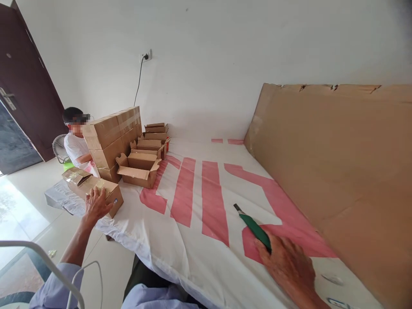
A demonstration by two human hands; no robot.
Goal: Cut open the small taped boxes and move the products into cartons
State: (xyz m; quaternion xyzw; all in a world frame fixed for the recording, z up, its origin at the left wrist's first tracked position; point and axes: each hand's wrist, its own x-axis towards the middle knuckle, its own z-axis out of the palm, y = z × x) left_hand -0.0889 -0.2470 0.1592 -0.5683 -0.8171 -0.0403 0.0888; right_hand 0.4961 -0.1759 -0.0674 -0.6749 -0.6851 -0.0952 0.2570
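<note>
A long closed cardboard box [106, 193] with tape over its top lies at the table's left edge. My left hand [96, 204] rests flat on it, fingers stretched across the top near its right end. On the right, my right hand [288, 262] grips a green-handled utility knife [255, 229] by its rear end. Its dark, metallic tip points away to the upper left, low over the red-and-white cloth [206, 257]. The fingers beneath the handle are partly hidden.
Taped cartons [111, 141] are stacked behind the box. Several open cardboard boxes [138, 169] stand beside them. A co-worker [77, 143] sits beyond the stack. A large cardboard sheet [334, 163] leans along the right. A pale curved tube [48, 262] crosses the lower left.
</note>
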